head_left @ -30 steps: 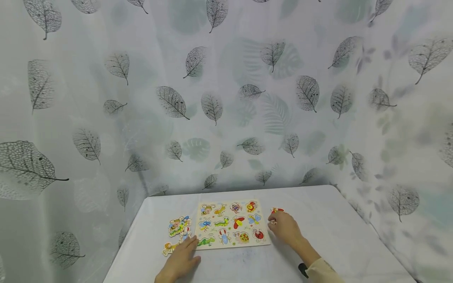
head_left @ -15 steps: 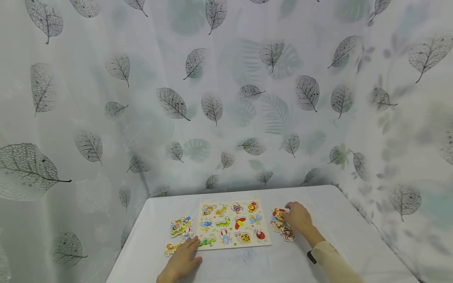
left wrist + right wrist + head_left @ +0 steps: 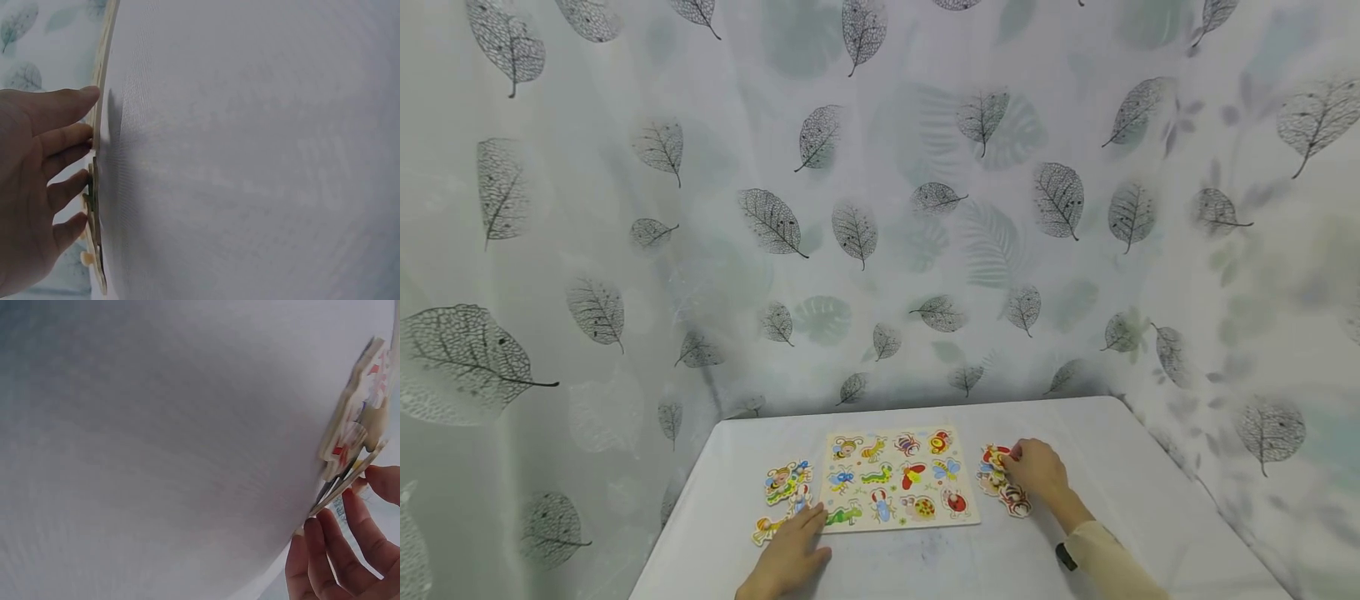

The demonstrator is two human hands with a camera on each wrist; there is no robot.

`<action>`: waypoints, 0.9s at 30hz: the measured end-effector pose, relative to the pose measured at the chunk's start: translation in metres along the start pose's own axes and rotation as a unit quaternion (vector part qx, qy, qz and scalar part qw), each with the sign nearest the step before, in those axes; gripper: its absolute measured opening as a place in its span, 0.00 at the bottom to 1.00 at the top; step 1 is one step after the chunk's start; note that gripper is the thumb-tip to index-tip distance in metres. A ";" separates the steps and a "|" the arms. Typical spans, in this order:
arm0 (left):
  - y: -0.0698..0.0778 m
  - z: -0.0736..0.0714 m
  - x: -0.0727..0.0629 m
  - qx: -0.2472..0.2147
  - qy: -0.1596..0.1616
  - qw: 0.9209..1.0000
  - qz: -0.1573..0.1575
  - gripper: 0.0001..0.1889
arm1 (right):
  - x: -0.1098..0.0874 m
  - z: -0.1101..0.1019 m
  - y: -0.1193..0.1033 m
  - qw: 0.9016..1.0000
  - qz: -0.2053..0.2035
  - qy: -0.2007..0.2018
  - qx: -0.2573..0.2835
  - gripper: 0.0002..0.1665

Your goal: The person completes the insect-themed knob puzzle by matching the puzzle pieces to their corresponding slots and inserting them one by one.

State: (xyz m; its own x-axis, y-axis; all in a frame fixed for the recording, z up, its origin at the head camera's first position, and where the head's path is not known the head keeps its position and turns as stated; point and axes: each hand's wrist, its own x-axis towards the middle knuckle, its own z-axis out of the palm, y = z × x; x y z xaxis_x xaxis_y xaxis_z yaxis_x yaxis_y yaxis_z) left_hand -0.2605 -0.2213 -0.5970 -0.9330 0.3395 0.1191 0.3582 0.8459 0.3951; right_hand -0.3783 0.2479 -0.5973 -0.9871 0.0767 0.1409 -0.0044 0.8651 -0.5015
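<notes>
A wooden puzzle board (image 3: 917, 526) printed with colourful insects lies flat on the table. My left hand (image 3: 790, 550) rests with spread fingers at its near left corner, beside a yellow insect piece (image 3: 767, 527); the left wrist view shows the fingertips (image 3: 80, 179) along the edges of the board and a piece. Right of the board, my right hand (image 3: 1039, 468) pinches a red and yellow insect puzzle piece (image 3: 995, 454) on a small heap. In the right wrist view this thin piece (image 3: 350, 481) tilts between thumb and fingers, close against a knobbed piece (image 3: 353, 412).
More insect pieces (image 3: 787, 481) overlap left of the board. A dark striped piece (image 3: 1016, 502) lies at the near end of the right heap. The white-covered table (image 3: 1120, 500) meets a leaf-print curtain (image 3: 880, 250) behind and at the sides.
My right hand has drawn back rightward from the board's edge, uncovering the heap, and now closes on the red and yellow piece. The left hand stays in place. The head view shifts slightly.
</notes>
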 end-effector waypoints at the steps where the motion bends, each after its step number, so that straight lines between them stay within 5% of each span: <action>1: 0.000 0.001 0.000 0.000 -0.001 1.000 -0.001 0.33 | 0.000 0.000 -0.001 1.000 0.005 -0.003 0.002 0.12; 21: -0.003 0.004 -0.001 -0.012 -0.006 1.000 -0.013 0.34 | 0.003 -0.008 -0.005 1.000 0.016 -0.012 0.005 0.11; 27: -0.001 0.005 -0.003 -0.004 0.010 1.000 -0.005 0.36 | 0.011 -0.019 -0.019 1.000 -0.020 0.017 0.005 0.10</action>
State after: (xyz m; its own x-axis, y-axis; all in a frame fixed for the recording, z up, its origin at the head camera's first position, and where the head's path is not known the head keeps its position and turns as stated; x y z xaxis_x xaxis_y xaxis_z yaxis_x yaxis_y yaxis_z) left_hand -0.2582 -0.2213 -0.6020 -0.9368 0.3230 0.1345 0.3495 0.8459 0.4029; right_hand -0.3860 0.2417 -0.5701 -0.9801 0.0585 0.1898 -0.0459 0.8630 -0.5031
